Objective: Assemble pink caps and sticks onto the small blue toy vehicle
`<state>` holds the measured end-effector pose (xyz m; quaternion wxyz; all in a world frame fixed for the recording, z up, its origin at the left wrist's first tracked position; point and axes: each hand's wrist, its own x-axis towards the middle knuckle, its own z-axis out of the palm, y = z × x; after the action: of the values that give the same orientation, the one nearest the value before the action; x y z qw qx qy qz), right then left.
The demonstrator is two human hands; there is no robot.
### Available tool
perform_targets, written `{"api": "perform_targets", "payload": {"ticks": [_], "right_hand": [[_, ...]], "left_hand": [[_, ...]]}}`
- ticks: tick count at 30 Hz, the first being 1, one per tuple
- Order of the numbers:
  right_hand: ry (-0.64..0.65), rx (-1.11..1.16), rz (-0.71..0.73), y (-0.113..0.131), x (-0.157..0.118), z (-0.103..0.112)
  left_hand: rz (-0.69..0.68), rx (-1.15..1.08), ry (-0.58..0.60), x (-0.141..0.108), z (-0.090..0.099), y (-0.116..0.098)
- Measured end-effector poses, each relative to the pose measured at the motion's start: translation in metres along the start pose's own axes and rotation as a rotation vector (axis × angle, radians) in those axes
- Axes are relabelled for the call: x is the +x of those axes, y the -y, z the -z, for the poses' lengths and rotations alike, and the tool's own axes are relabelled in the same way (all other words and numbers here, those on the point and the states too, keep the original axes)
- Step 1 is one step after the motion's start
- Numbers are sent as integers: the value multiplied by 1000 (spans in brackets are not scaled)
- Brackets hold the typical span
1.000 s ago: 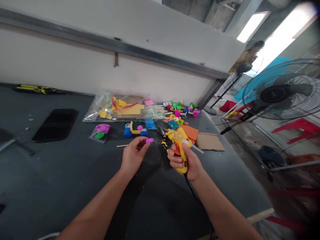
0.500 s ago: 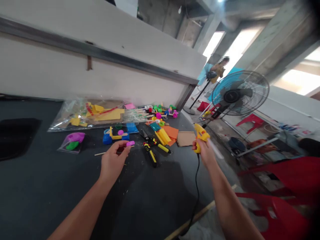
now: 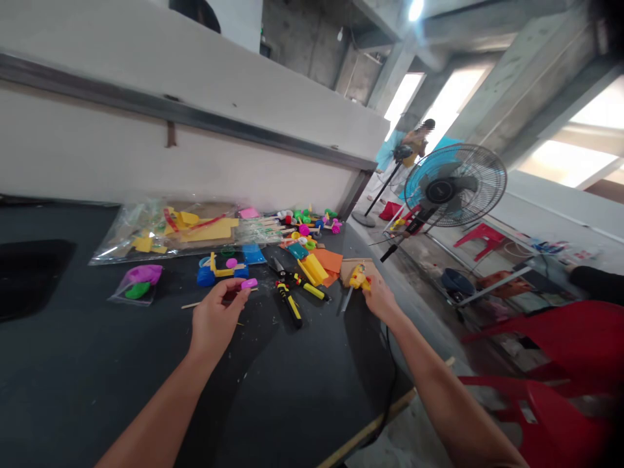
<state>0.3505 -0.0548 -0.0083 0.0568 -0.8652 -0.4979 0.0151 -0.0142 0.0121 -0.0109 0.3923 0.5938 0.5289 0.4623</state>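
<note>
My left hand (image 3: 217, 318) pinches a small magenta piece (image 3: 249, 284) between thumb and fingertips. A thin wooden stick (image 3: 190, 305) shows on both sides of that hand; whether the fingers grip it too, I cannot tell. My right hand (image 3: 381, 299) is wrapped round a yellow glue gun (image 3: 359, 278), held over a piece of brown cardboard (image 3: 347, 268). A pale glue stick (image 3: 348, 299) juts from the gun, and its black cord (image 3: 390, 364) trails off the table's front edge. Between the hands lie black-and-yellow pliers (image 3: 291, 304). Behind my left hand sits a blue and yellow build (image 3: 209, 273).
Across the back of the dark table (image 3: 121, 364) are a clear plastic bag (image 3: 110, 244) with yellow pieces, orange sheets (image 3: 329, 261) and several small coloured parts. A purple-and-green bagged lump (image 3: 141, 283) lies left. A standing fan (image 3: 453, 188) and red chairs (image 3: 541, 409) are at right.
My right hand has brought the glue gun left and down, from beyond the cardboard to over it, and the gun has turned. The left hand keeps its pinch on the magenta piece.
</note>
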Motion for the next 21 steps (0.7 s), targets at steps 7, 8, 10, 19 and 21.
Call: {"api": "perform_targets", "payload": {"ticks": [7,8,10,19,21], "right_hand": [[-148,-101,94,35,-13,36],[-225,-19,222,49,-17,43],[-293,230,524,85,-26,54],[-300,368,1327,212,-28,24],[-350,366,1348,220,-21,16]], "left_hand": [[3,-55,-6,-2,-3,1],[11,-98,3,-2,-3,0],[43,-192,29,-1,-4,-1],[248,-590,74,5,11,-7],[279,-645,60,6,13,-5]]}}
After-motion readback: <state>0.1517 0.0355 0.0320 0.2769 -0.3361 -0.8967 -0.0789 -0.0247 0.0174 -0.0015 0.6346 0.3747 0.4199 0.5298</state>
